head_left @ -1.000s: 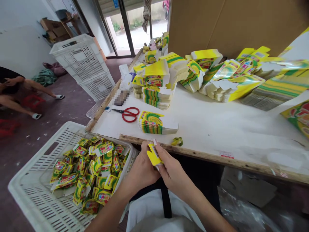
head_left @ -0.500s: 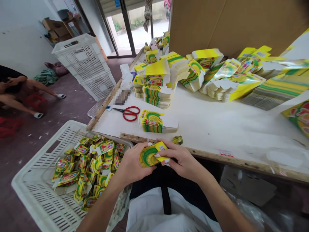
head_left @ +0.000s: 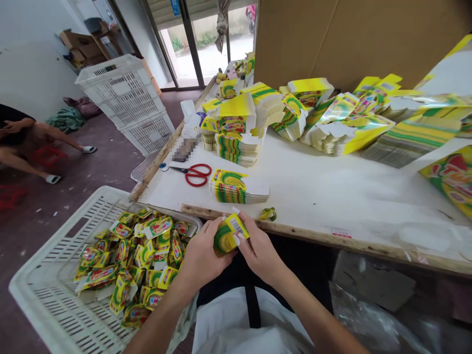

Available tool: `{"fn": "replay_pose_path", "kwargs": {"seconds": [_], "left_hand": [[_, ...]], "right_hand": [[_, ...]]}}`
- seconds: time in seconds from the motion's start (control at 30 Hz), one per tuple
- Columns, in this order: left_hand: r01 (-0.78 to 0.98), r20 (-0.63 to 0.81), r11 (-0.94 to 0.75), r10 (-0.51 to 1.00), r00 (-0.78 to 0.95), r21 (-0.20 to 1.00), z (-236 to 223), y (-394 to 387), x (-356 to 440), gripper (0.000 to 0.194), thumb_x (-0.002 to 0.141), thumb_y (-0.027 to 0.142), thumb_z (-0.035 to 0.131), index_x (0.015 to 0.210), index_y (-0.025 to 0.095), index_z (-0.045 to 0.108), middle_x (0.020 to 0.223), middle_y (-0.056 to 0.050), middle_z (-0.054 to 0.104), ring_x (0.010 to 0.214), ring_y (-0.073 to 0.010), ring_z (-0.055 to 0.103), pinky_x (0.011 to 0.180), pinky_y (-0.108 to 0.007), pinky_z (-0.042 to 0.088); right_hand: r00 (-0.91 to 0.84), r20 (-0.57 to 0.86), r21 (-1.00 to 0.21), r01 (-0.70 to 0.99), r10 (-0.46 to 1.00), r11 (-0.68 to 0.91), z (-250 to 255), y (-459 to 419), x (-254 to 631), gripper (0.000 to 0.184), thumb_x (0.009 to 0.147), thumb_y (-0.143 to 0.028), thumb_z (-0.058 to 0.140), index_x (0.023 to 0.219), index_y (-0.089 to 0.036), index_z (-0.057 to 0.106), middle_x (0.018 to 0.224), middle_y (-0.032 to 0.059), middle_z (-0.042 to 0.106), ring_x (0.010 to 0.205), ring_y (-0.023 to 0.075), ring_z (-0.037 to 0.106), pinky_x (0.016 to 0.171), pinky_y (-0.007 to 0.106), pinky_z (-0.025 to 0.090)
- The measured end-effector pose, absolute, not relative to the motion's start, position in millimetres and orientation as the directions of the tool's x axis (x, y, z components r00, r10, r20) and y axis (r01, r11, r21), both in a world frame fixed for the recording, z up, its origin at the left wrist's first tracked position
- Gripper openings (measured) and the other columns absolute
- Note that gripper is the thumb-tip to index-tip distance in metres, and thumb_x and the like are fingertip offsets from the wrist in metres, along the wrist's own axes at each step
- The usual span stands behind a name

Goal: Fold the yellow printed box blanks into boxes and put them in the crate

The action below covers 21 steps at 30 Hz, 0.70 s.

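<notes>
One seated person (head_left: 16,130), at ten o'clock from the small yellow carton (head_left: 225,235) held before you. One white slatted basket (head_left: 40,295), floor side, between eight and nine o'clock, heaped with small yellow-green packs (head_left: 125,250). Stacked white crates (head_left: 125,98), between ten and eleven, standing on the floor. One small blue-and-white disc (head_left: 164,167) on the bench (head_left: 306,187), just beside the tip of one pair of red-handled scissors (head_left: 197,174), at eleven. Your left hand (head_left: 204,253): grip wrapped around the carton's left side. The carton: tilted, barcode panel uppermost toward one o'clock, just off the bench's near edge. One bundle of printed carton blanks (head_left: 234,187), at twelve, lying on the bench. Your right hand (head_left: 258,246): grip pinching the carton at its barcode end, thumb and fingers on it. One crumpled yellow-green strip (head_left: 268,214), at two, by the wooden edging. Piles of printed cartons (head_left: 295,113), twelve to two, along the far side. One clear plastic bag (head_left: 368,314), at four, below the bench. One large fruit-printed piece (head_left: 450,182), toward three, at the bench's right.
</notes>
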<state>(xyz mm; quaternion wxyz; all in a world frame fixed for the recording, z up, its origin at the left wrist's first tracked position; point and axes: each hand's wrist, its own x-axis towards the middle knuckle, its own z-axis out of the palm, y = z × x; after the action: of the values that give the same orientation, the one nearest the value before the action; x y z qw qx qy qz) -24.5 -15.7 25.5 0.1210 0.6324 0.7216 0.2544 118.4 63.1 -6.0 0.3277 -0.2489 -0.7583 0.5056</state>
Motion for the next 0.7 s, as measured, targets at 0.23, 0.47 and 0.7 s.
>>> {"fn": "replay_pose_path", "kwargs": {"seconds": [0.23,0.47,0.7], "left_hand": [[0.896,-0.133,0.443,0.890,-0.436,0.029,47.5,-64.9,-120.2,0.067,0.068,0.041,0.071,0.125,0.011,0.053,0.126,-0.020,0.061,0.120,-0.0416,0.052,0.100,-0.057,0.040],[0.769,-0.176,0.439,0.897,-0.405,0.464,23.2,-71.8,-116.2,0.053,0.075,0.050,0.062,0.118,0.019,0.060,0.120,-0.012,0.067,0.112,-0.0318,0.061,0.096,-0.045,0.048],[0.035,-0.110,0.125,0.955,-0.274,0.992,3.0,-22.5,-49.3,0.066,0.060,0.043,0.085,0.117,0.022,0.060,0.115,-0.013,0.068,0.104,-0.0292,0.065,0.087,-0.042,0.053]], "right_hand": [[-0.494,0.352,-0.808,0.268,0.795,0.525,10.9,120.1,94.3,0.051,0.084,-0.017,0.054,0.133,-0.016,0.041,0.120,0.0161,0.058,0.108,0.0292,0.057,0.095,0.047,0.047],[-0.474,0.250,-0.654,0.560,0.844,0.509,-0.1,161.3,67.4,0.044,0.074,-0.001,0.055,0.116,-0.013,0.054,0.107,0.0180,0.063,0.101,0.0355,0.054,0.089,0.053,0.043],[-0.484,0.285,-0.799,0.356,0.827,0.484,10.5,122.9,80.5,0.056,0.072,-0.002,0.054,0.122,-0.018,0.034,0.094,0.0064,0.059,0.083,0.0227,0.059,0.075,0.037,0.049]]}}
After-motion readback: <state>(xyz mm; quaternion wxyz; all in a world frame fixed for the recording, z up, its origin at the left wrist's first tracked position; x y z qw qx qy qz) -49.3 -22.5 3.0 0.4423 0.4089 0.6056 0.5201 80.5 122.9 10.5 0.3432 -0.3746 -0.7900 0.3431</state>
